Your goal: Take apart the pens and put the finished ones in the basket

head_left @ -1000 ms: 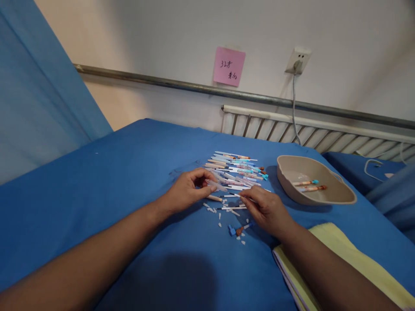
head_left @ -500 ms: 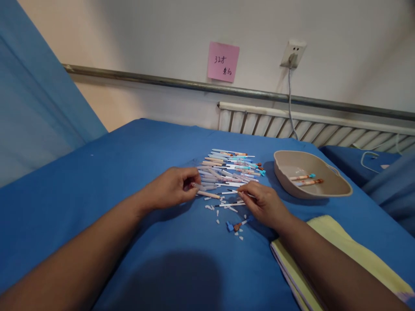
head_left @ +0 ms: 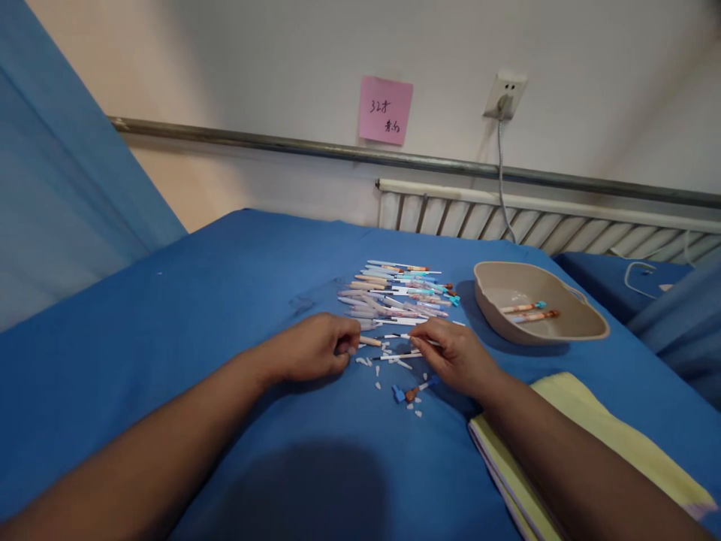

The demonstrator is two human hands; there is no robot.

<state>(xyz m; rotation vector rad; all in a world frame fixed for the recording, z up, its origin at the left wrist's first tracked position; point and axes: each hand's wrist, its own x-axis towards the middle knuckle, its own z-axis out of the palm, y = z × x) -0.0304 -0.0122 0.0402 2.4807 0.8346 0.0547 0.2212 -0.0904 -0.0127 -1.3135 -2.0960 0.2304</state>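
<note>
A heap of thin pen-like tubes (head_left: 394, 293) with white, orange and blue parts lies on the blue cloth (head_left: 225, 300). My left hand (head_left: 315, 347) rests at the near left edge of the heap, its fingers curled round the end of an orange-tipped tube (head_left: 370, 341). My right hand (head_left: 456, 355) is beside it, with fingertips pinched on a thin white stick (head_left: 401, 355). Small white caps (head_left: 378, 374) and a blue-and-orange piece (head_left: 406, 393) are scattered in front of both hands.
A beige tray (head_left: 586, 324) holding two tubes stands to the right of the heap. A yellow cloth on a booklet (head_left: 563, 421) lies under my right forearm. A pink note (head_left: 385, 110), a wall socket with cable and a radiator are behind.
My left hand has moved down and toward me, from the heap's edge to the cloth. My right hand has barely shifted. The view has drifted slightly.
</note>
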